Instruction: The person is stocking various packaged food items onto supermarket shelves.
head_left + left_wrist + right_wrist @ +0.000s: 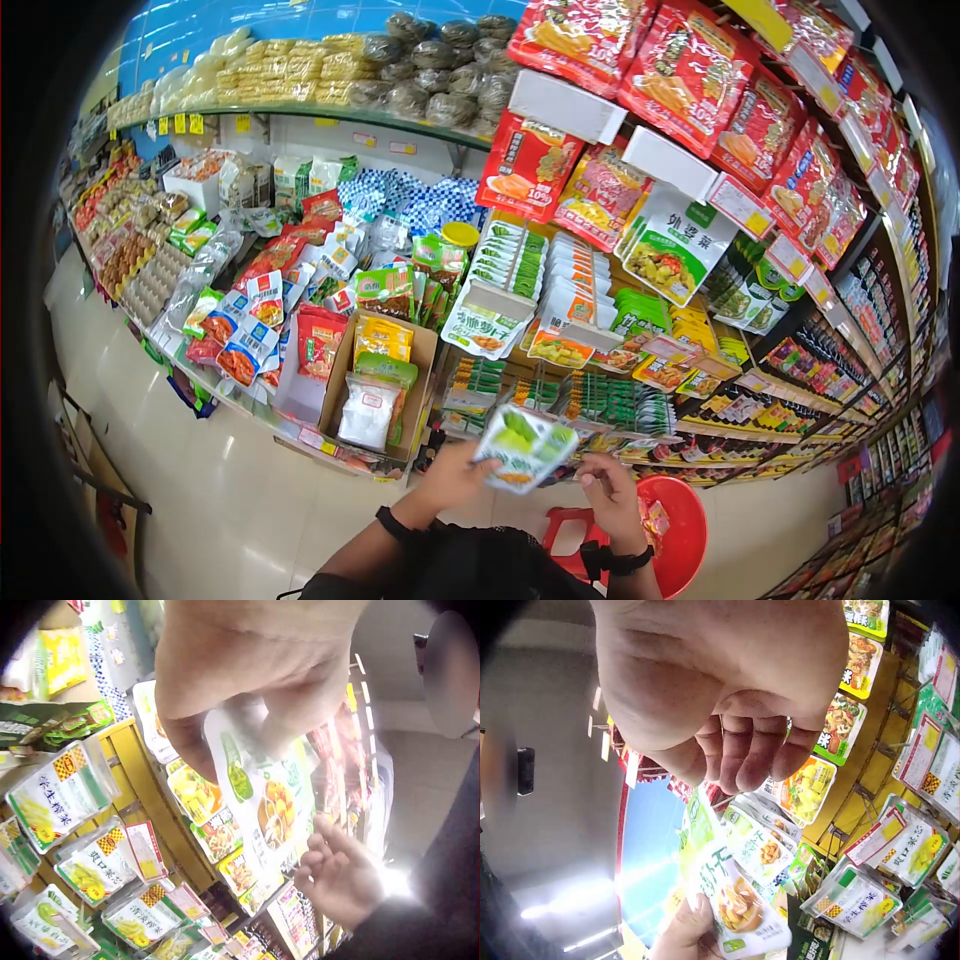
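A white and green pouch of pickled vegetables (525,450) is tilted in front of the person, low before the hanging racks. My left hand (455,478) grips it by its left edge, thumb on the near face. In the left wrist view, the left hand (255,660) covers the top of the pouch (259,787). Just off the pouch's right side is my right hand (612,495), its fingers loosely bent and holding nothing. The right wrist view shows these bent fingers (735,750) above the pouch (742,907), with the left thumb against it.
Pouches (490,330) hang on rack hooks straight ahead. To the left, a cardboard box (420,400) of packets stands on a crowded counter. By the right arm are a red tub (690,530) with packets inside and a red stool (560,525). Red bags (690,75) hang higher up.
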`<state>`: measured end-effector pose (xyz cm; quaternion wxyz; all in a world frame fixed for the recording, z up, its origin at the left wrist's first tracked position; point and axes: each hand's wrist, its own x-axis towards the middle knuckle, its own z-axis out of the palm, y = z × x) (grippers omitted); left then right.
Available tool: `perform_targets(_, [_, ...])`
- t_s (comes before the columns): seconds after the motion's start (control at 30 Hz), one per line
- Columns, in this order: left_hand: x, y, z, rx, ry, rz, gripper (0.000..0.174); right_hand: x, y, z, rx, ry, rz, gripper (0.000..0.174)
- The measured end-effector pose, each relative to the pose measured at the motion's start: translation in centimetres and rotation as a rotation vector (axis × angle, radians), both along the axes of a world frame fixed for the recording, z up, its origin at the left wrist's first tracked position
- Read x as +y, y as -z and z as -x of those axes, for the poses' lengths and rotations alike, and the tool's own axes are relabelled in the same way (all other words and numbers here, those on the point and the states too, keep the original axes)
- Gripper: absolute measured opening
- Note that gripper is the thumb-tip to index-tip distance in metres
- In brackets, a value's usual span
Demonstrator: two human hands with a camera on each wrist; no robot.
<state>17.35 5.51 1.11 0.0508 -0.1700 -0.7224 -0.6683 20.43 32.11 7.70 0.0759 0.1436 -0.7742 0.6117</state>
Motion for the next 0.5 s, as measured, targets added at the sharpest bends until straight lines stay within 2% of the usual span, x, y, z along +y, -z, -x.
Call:
perform_targets(0.07, [-1.3, -0.9, 1.0, -0.118, -0.114, -0.112, 0.023, 0.6, 0.9, 0.0, -0.024, -0.003, -0.039, 0.029])
perform_targets(0.17, [-3.0, -0.6, 3.4, -0.026, -0.222, -0.264, 0.024, 1.0, 1.7, 0.2, -0.077, -0.032, -0.071, 0.029])
perform_targets(0.23, [-4.1, -1.8, 3.9, -0.036, -0.269, -0.215, 0.026, 1.2, 2.2, 0.4, -0.130, -0.092, -0.049, 0.028])
perform_targets(0.33, [-4.7, -2.9, 4.4, 0.009, -0.264, -0.242, 0.026, -1.4, -0.7, 2.1, -0.125, -0.193, 0.000, 0.028])
perform_targets(0.43, [-4.8, -2.4, 4.8, -0.032, -0.237, -0.244, 0.025, -4.7, -4.5, 5.1, 0.004, -0.295, -0.135, 0.039])
perform_targets(0.5, [-4.8, -2.1, 4.8, -0.057, -0.234, -0.238, 0.024, -7.3, -6.5, 7.4, 0.195, -0.386, -0.183, 0.052])
